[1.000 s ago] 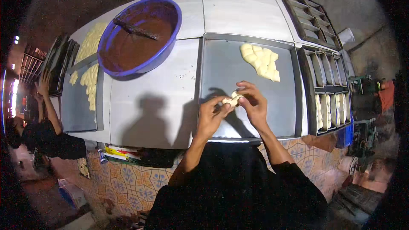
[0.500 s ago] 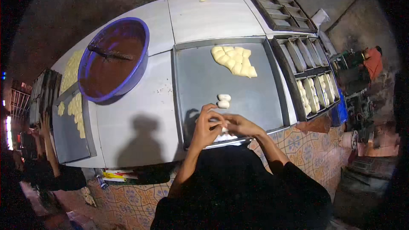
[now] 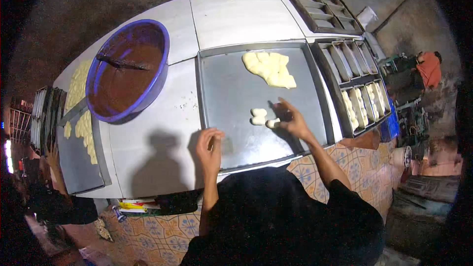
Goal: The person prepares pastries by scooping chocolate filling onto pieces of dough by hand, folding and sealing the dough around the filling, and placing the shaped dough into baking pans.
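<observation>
A wide metal tray (image 3: 236, 155) lies in front of me. Two small rolled dough pieces (image 3: 258, 116) rest side by side near its middle, and a third dough piece (image 3: 272, 123) sits just to their right. My right hand (image 3: 295, 123) hovers at that third piece, thumb and fingers spread; whether the thumb still touches it I cannot tell. Over the tray's left edge is my left hand (image 3: 209, 147), loosely bent, thumb apart from the fingers, with nothing visible in it. A sheet of pale, joined dough portions (image 3: 270, 69) lies at the far side of the tray.
On the left stands a blue basin (image 3: 165, 64) of brown filling with a dark stick. Beyond it a second tray (image 3: 81, 172) holds dough; another person's hand (image 3: 53, 157) is there. At right are loaf tins (image 3: 345, 61), some with dough, and an empty tin set (image 3: 320, 7).
My hands, earlier together at the tray's near edge, have parted. The right moved right and forward, setting a dough piece beside the two others; the left moved left.
</observation>
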A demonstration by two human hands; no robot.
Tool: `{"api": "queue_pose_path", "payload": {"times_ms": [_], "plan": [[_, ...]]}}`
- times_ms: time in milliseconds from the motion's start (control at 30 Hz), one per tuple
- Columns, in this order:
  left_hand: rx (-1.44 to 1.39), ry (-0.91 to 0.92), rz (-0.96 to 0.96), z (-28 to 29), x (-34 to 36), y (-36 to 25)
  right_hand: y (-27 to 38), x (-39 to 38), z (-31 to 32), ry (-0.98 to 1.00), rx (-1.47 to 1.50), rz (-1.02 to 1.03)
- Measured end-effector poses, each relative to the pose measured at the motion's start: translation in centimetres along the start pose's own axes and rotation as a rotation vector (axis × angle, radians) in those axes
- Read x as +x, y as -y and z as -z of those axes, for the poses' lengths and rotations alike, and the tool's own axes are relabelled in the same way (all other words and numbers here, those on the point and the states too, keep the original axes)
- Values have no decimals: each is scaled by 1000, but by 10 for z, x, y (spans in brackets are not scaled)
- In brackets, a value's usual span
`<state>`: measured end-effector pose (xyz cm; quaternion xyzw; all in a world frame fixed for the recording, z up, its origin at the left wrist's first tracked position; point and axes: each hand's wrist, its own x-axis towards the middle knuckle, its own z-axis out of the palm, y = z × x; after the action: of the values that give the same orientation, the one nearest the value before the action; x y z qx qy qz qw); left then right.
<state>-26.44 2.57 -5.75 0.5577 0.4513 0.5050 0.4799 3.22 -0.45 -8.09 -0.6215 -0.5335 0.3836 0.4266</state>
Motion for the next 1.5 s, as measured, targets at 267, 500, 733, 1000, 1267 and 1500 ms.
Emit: {"api": "queue_pose_path", "payload": {"times_ms": [267, 500, 733, 1000, 1267, 1500], "plan": [[-26, 118, 42, -14, 9, -6, -29, 86, 67, -345, -482, 79], [-110, 96, 159, -11, -3, 3, 59, -1, -15, -99, -134, 194], [-433, 151, 365, -28, -9, -26, 156, -14, -33, -25, 68, 467], [-847, -112, 452, -31, 0, -31, 146, -15, -72, 167, -95, 718], [-760, 27, 190, -43, -5, -46, 133, -2, -90, 53, 124, 382], [-191, -213, 26, -42, -5, -42, 123, 17, -86, 158, 192, 252]]}}
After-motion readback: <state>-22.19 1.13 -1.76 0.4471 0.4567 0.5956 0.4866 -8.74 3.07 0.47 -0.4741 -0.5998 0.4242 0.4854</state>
